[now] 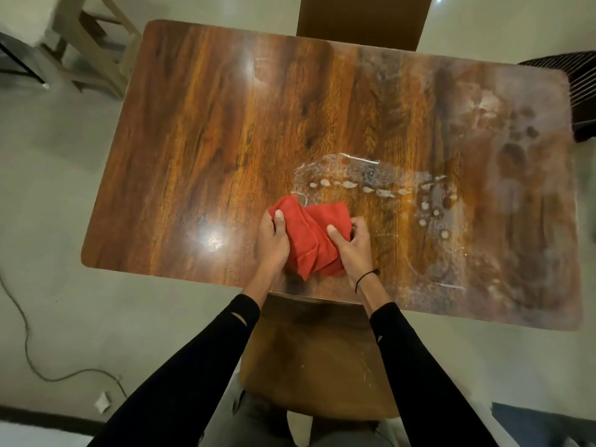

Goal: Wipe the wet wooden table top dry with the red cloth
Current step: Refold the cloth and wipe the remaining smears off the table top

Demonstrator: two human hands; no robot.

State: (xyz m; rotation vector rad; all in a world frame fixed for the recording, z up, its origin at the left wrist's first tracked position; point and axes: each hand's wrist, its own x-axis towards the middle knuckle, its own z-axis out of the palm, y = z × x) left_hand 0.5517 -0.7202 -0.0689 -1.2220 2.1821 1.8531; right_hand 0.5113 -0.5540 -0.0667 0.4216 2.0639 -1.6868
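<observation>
A folded red cloth [309,235] lies near the front edge of the wooden table top [200,140]. My left hand [272,238] grips the cloth's left side, thumb on top. The cloth's right side is held by my right hand [352,245], its thumb also pressed onto the fabric. Water drops and a wet film [361,185] spread just beyond the cloth, and cloudy wet smears [503,150] cover the table's right half. The left half looks glossy.
A brown chair [322,359] stands under the table's front edge in front of me. Another chair back [361,17] shows at the far side, and a dark wire rack [580,91] sits at the right. A cable [29,343] trails over the floor on the left.
</observation>
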